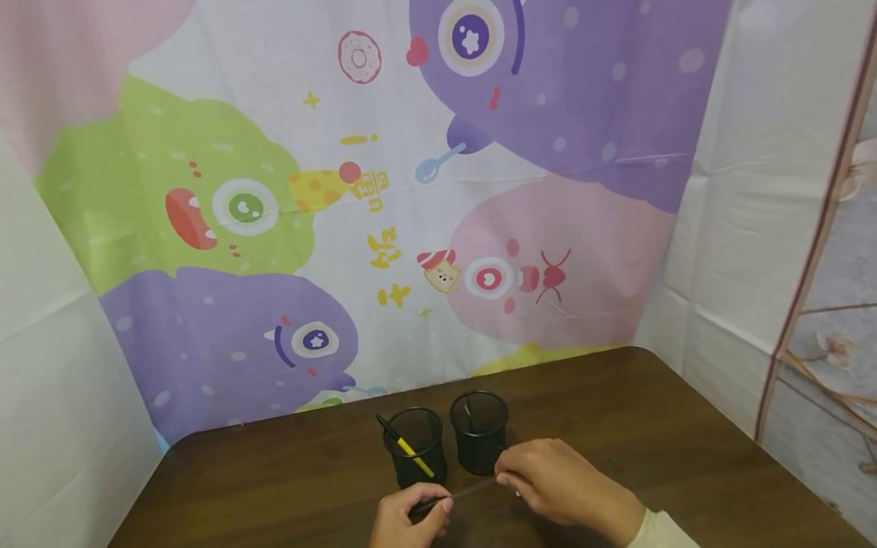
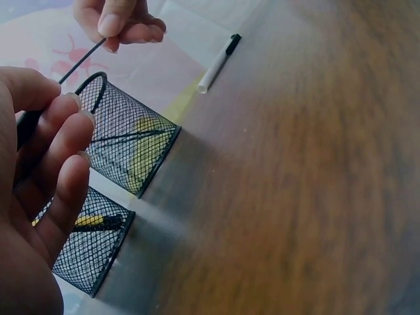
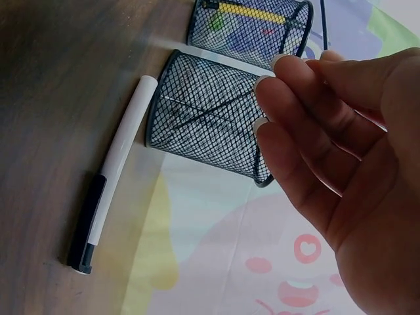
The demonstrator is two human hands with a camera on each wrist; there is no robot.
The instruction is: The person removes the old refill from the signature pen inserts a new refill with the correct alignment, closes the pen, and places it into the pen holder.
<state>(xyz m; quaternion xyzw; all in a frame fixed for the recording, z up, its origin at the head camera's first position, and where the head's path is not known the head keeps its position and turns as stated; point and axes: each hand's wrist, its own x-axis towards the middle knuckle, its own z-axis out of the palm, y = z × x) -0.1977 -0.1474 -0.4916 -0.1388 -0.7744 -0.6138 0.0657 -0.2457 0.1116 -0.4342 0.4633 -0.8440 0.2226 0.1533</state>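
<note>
My left hand (image 1: 409,519) grips the thick black end of a thin dark rod (image 1: 473,488) above the front of the table. The fingertips of my right hand (image 1: 558,481) pinch the rod's thin far end, so it stretches between both hands. Whether it is a tool or a pen part I cannot tell. Just behind the hands stand two black mesh cups. The left cup (image 1: 403,470) holds a yellow and black pen (image 1: 414,454); the right cup (image 1: 479,450) has a slim dark stick leaning inside, seen through the mesh in the wrist views.
A white pen with a black cap (image 3: 123,141) lies on the brown wooden table (image 1: 274,487) beside the right cup. My right hand hides most of it in the head view. A cartoon-printed cloth (image 1: 384,335) hangs behind the table, with pale cloth at both sides.
</note>
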